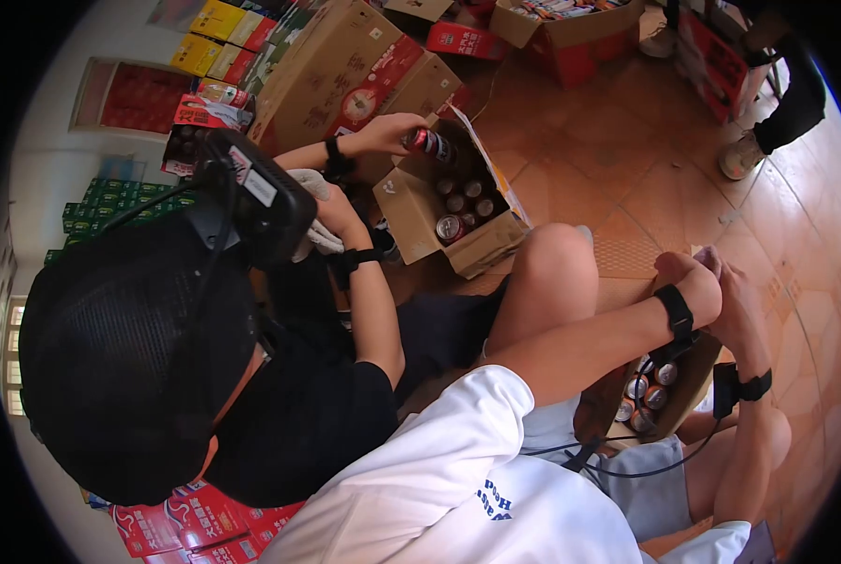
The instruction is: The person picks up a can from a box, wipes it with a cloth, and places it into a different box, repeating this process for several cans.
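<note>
My left hand (688, 282) and my right hand (738, 305) meet at the right, above the far end of an open cardboard box (698, 385). The fingers of both are bent inward and pressed together; whatever they pinch is too small and hidden to make out. Inside this box, between my legs, stand several drink cans (655, 397) with silver tops, partly covered by my left forearm and a black cable. Each of my wrists wears a black strap with a small device.
A co-worker in a black cap (139, 348) sits close on the left, one hand holding a red can (425, 141) over another open carton (458, 249) of cans. A large carton (345, 75) stands behind. Another person's shoe (742, 155) rests on the tiled floor (618, 160).
</note>
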Demonstrator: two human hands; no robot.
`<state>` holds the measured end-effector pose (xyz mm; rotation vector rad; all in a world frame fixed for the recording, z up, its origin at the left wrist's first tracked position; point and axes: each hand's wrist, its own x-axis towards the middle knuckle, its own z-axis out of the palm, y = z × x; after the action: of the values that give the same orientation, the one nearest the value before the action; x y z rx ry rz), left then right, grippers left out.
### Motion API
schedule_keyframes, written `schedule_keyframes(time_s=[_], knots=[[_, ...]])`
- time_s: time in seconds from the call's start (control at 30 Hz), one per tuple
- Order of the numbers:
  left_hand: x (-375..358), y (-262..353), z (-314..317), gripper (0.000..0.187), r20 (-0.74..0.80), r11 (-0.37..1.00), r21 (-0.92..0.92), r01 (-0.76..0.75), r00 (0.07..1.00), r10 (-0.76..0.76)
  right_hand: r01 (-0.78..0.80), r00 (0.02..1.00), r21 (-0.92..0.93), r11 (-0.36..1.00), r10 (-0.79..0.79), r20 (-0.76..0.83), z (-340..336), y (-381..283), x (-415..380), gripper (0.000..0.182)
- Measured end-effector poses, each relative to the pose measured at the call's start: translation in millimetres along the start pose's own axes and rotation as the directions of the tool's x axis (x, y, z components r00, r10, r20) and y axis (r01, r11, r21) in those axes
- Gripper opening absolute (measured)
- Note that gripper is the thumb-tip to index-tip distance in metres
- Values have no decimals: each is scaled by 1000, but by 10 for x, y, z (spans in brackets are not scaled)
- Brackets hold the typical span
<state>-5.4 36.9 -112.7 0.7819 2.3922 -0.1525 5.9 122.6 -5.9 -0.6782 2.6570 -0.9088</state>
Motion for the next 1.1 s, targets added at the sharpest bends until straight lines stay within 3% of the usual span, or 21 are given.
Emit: schedule_keyframes(time_s=[0.1, 0.2, 0.23, 0.37, 0.53, 0.63, 0.7, 0.73, 0.8, 0.83, 0.9, 0.97, 1.03, 1.1], knots=[[-481, -50, -418, 59, 70, 996, 65, -63, 996, 58, 7, 1000, 12, 1000, -7, -20, -4, -85, -9, 35], [-403, -51, -303, 64, 54, 994, -65, 91, 995, -88, -17, 999, 17, 1000, 18, -26, 20, -72, -20, 36], [-449, -89, -446, 63, 196, 990, -95, 106, 977, -85, -12, 999, 12, 1000, 12, -32, 29, -58, -26, 37], [-300, -88, -288, 66, 151, 994, -89, 68, 987, -54, 0, 999, 38, 999, 1, -34, 11, -59, -55, 40], [-118, -43, -139, 62, 167, 999, 33, 19, 986, -24, -3, 999, 3, 1000, 4, -41, -16, -65, -73, 37], [-10, -28, -56, 62, 187, 966, 254, -54, 982, 6, -6, 999, 40, 999, 7, -36, 2, -10, -58, 34], [47, -14, -1, 62, 215, 783, 606, -142, 977, 11, -14, 999, 40, 999, 16, -35, -1, -6, -71, 34], [90, 0, 37, 63, 234, 595, 780, -192, 972, 6, -19, 999, 40, 999, 21, -35, -1, -6, -72, 34], [168, 17, 118, 64, 267, 257, 932, -255, 964, -11, -26, 999, 26, 999, 27, -30, -29, -46, -81, 33], [139, -4, 143, 65, 275, 186, 946, -266, 961, -24, -30, 999, 10, 1000, 30, -25, -39, -59, -83, 33], [160, 26, 86, 64, 272, 249, 932, -262, 962, -7, -29, 999, 21, 999, 30, -26, -30, -46, -85, 33], [134, 18, 44, 63, 250, 531, 820, -214, 968, 5, -27, 999, 32, 999, 28, -31, -29, -35, -79, 33], [111, 5, 23, 63, 219, 821, 554, -138, 976, 16, -32, 999, 30, 999, 33, -23, -31, -26, -77, 32], [97, 3, 14, 62, 192, 967, 249, -51, 981, 3, -31, 999, 32, 999, 32, -23, -41, -36, -77, 32]])
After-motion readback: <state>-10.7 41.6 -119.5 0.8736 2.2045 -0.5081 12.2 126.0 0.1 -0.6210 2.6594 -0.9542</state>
